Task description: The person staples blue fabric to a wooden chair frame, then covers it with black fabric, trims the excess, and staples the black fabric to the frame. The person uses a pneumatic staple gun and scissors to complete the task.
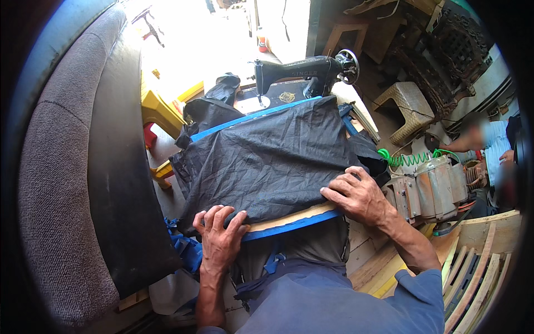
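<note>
A wrinkled black cloth [267, 161] lies spread over a flat panel in front of me. Pale tan material [289, 216] and a blue strip [295, 225] show along the near edge. My left hand [219, 236] grips the cloth at the near left corner, fingers curled over it. At the near right corner, my right hand [361, 197] has its fingers bent onto the cloth, with the thumb side toward the edge. Another blue strip [250, 118] runs along the far edge. What lies under the cloth is mostly hidden.
A black sewing machine [300, 72] stands just beyond the cloth. On the left is a grey upholstered piece [67, 167], with a yellow stool [161, 111] behind it. At right sit a metal motor-like machine [434, 189], a green coiled hose [409, 160], a woven stool [406, 111] and another person [498, 145].
</note>
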`<state>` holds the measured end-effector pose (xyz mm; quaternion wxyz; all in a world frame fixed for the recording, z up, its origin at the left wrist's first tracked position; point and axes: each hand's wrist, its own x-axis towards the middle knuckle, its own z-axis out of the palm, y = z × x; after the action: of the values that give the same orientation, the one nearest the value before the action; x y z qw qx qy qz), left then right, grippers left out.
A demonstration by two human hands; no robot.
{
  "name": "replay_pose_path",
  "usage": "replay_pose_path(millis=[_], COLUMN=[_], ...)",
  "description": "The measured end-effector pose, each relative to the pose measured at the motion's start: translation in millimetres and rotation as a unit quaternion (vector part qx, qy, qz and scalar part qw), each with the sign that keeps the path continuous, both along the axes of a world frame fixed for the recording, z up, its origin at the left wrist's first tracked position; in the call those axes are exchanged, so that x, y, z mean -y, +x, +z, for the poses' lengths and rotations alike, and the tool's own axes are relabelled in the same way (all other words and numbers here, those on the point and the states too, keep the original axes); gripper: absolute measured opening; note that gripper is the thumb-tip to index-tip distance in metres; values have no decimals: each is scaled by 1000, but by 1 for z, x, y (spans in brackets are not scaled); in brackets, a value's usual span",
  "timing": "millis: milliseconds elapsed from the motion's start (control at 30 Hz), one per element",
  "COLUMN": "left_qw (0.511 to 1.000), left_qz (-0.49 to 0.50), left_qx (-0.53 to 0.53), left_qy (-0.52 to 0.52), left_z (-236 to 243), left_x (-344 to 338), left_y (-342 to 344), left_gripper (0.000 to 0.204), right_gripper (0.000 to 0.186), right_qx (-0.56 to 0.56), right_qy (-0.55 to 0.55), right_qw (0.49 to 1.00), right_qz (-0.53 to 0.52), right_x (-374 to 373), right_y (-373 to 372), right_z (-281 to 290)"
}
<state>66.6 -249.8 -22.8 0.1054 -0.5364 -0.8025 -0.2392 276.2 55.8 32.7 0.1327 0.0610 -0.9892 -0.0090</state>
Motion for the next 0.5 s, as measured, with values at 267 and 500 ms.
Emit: replay_pose_path(millis=[267,500], left_qw=[998,994], left_qz=[-46,-81], left_qx=[32,-66], left_qy=[29,-17], left_z=[-22,-15], left_x=[-8,-11], left_y=[-10,-21], left_gripper=[43,26], right_gripper=[27,21], right_qx=[-40,-38], right_qy=[-6,-1], right_qw=[999,999], right_qz=[13,11], right_x=[3,-6], right_y=[-10,-7], right_z=[-11,2])
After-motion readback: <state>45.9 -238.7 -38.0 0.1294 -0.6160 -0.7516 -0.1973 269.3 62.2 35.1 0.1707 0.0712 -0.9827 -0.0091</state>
